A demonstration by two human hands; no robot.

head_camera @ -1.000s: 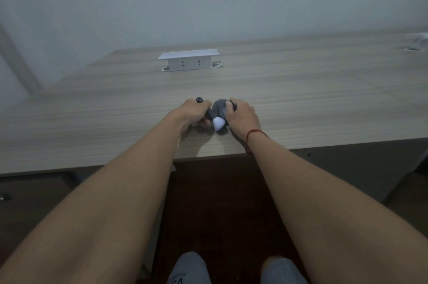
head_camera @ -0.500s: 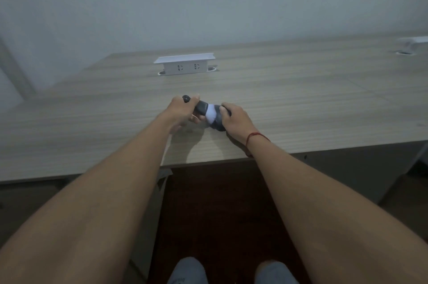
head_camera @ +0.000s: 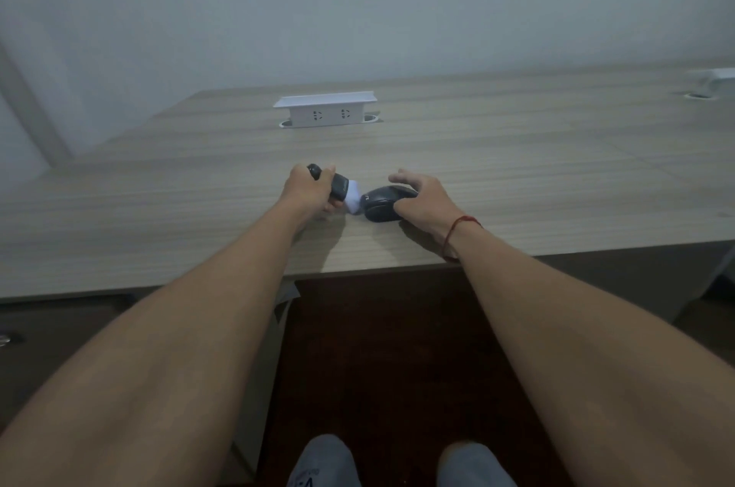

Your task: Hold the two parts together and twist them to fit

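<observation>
Desk – pale grey-brown wood grain, horizontal streaks. Socket box – white. Handheld device dark grey with white tip; computer mouse dark grey-black. Wrist string red. Wall plain grey-blue. Floor dark reddish-brown.

We're in an office here: a long desk in pale wood-grain laminate runs right along a plain blank wall, with a seam where one desktop section meets the next toward the right. Set into the desk near its far edge, a white pop-up socket box stands raised with two outlets facing us, and a second white fitting sits at the far right corner, its kind unclear.
</observation>
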